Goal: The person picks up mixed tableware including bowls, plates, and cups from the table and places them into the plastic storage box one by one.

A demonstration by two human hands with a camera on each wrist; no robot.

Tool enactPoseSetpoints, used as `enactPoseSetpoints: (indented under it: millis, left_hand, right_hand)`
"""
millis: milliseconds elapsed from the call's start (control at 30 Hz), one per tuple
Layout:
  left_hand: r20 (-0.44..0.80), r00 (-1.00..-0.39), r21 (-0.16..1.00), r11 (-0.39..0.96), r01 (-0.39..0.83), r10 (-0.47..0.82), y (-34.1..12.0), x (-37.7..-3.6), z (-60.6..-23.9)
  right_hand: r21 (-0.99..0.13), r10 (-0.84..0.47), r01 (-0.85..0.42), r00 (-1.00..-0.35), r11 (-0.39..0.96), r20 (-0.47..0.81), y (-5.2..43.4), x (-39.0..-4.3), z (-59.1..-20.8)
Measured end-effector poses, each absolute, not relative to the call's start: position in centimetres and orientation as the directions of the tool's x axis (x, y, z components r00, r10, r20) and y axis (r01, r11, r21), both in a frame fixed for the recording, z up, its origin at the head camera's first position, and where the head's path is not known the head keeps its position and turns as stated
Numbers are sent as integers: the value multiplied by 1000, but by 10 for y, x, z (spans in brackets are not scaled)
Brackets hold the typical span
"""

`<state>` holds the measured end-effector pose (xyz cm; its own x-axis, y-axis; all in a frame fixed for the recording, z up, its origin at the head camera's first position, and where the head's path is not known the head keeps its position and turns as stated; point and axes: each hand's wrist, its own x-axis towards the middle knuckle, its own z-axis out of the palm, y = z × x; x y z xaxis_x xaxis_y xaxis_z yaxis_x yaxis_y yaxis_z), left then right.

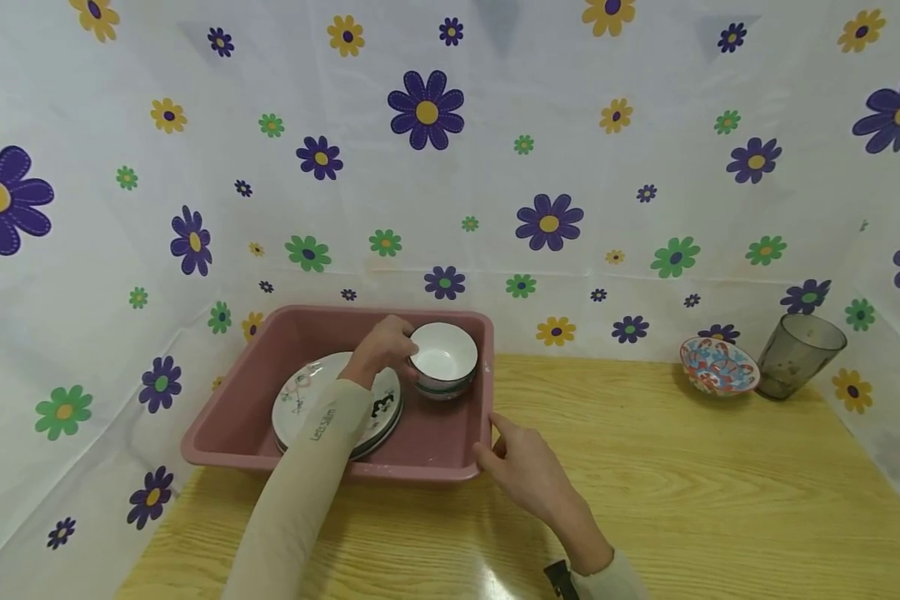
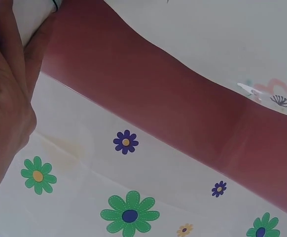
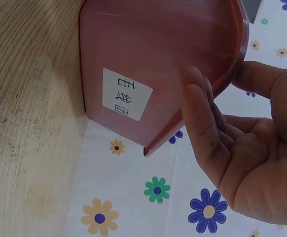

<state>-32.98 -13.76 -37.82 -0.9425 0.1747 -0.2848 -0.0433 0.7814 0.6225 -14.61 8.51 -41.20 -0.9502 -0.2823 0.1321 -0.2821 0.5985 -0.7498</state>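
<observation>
A pink plastic basin [image 1: 427, 473] stands on the left part of the table. Inside it, at the right back, is a small stack of white bowls [image 1: 445, 354] with dark rims. My left hand [image 1: 386, 343] reaches over the plates and grips the stack at its left side; the bowl [image 2: 32, 17] shows only partly in the left wrist view. Stacked decorated white plates [image 1: 300, 402] lie in the basin's left half, partly hidden by my left sleeve. My right hand [image 1: 527, 468] holds the basin's rim at the right front corner, thumb on one side and fingers on the other.
A patterned red and blue bowl [image 1: 718, 367] leans beside a grey transparent glass [image 1: 798, 357] at the table's back right. A white label [image 3: 126, 94] with handwriting is on the basin's outer wall. Flowered sheeting [image 1: 495, 183] closes off the back and sides of the wooden table [image 1: 682, 483].
</observation>
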Motion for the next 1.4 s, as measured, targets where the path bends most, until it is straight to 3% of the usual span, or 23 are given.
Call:
enactPoseSetpoints:
  millis: [600,1133,1400]
  left_hand:
    - [-321,-928,629,776,-57,191,-135,-327,-381]
    - [-291,-947,439,899,-5,137,-127,-329,-383]
    - [-317,-942,430,902,-39,111,-126,-327,-382]
  right_hand:
    - [-755,-291,-287,-948,590,133,86,-145,-412]
    - [-747,-282,-286,-950,600,137,88,-147,-412]
    - [-754,-283,-272,-952,598,119,89,-147,-412]
